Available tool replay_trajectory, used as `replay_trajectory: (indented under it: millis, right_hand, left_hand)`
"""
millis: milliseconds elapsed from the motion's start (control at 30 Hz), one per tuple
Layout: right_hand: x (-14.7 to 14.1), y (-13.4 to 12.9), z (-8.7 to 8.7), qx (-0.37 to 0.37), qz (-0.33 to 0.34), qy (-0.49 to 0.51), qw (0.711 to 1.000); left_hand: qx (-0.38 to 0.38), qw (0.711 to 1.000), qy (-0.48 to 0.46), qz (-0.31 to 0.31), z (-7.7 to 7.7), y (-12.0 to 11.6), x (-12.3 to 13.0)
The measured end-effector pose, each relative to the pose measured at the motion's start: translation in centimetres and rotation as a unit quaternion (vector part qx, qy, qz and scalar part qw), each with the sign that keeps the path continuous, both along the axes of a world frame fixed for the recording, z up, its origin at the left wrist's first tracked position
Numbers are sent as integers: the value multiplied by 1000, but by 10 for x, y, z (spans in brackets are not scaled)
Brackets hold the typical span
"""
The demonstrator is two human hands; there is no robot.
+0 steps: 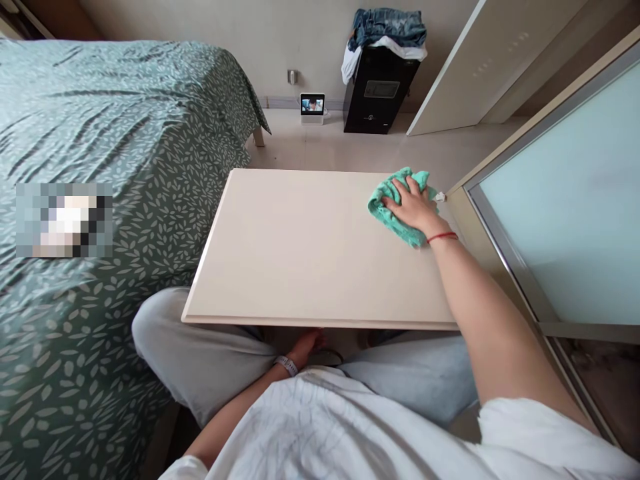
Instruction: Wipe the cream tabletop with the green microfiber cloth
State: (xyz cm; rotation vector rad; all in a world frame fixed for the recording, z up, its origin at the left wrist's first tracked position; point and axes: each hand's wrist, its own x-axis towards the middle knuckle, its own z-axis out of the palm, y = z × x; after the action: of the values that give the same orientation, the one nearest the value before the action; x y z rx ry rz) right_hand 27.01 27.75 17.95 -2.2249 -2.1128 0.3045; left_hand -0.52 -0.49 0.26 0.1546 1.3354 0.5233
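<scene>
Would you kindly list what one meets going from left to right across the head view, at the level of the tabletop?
Green leaf-patterned bedspread → bare cream rectangular tabletop → crumpled teal cloth → right hand pressed flat on that cloth → frosted glass panel in a metal frame.

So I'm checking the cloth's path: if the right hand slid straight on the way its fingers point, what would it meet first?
The right hand lies flat on the green cloth, fingers pointing toward the table's far edge. Nothing stands on the tabletop in that line, so it would probably reach that edge, then the floor beyond.
</scene>
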Motion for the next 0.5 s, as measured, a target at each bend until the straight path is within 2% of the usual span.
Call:
replay_trajectory:
  millis: [100, 233, 333, 433, 500]
  right_hand:
    - [13, -59, -15, 19, 49, -25, 998]
    - [31, -160, -34, 64, 119, -57, 989]
    - [37, -231, -44, 99, 140, -73, 982]
    - [39, -271, -47, 104, 140, -76, 982]
    - [41, -273, -47, 94, 134, -69, 984]
  left_hand:
    - [7, 1000, -4, 0, -1, -1, 0]
    - [7, 1000, -4, -5, -6, -2, 0]
    - [5, 1000, -3, -4, -9, -3, 0]
    - [6, 1000, -2, -4, -7, -3, 0]
    - [9, 1000, -3, -5, -4, -4, 0]
